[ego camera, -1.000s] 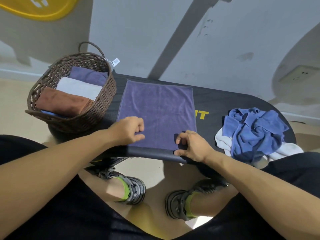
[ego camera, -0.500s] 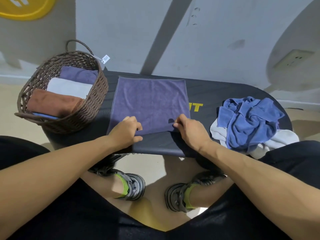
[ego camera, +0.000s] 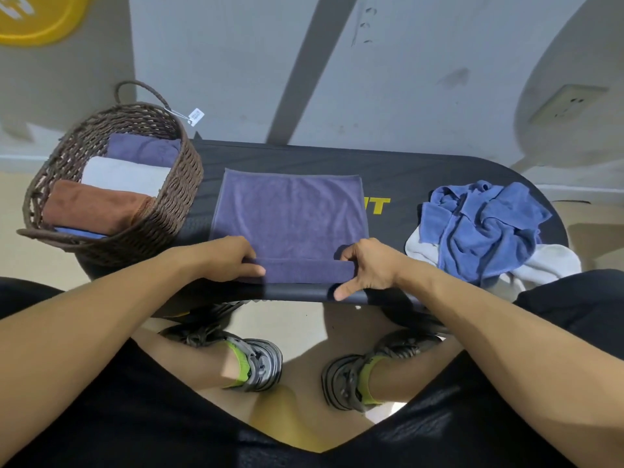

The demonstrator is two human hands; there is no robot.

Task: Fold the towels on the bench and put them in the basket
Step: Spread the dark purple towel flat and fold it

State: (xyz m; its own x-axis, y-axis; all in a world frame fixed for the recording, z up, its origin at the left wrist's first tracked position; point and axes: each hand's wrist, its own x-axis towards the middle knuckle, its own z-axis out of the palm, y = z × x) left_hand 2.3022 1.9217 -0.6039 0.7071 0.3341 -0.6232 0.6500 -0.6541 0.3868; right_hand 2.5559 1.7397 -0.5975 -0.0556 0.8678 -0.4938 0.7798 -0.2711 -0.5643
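Head view, left to right
Basket [ego camera: 162,211]: on surface's left end, folded towels inside
Left hand [ego camera: 226,258]: fingers curled, pinching purple towel's near-left corner
Purple towel [ego camera: 290,211]: flat mid-surface [ego camera: 398,170], near edge turned up
Right hand [ego camera: 371,265]: fingers pinching near-right corner
Blue towel [ego camera: 483,228]: crumpled at right, over white towel [ego camera: 547,265]

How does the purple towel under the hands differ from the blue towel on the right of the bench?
The purple towel lies spread flat, its near edge turned over; the blue towel is crumpled in a heap. The left hand and right hand both grip the purple towel; nothing touches the blue towel. The blue towel lies on a white towel. Both rest on the bench.
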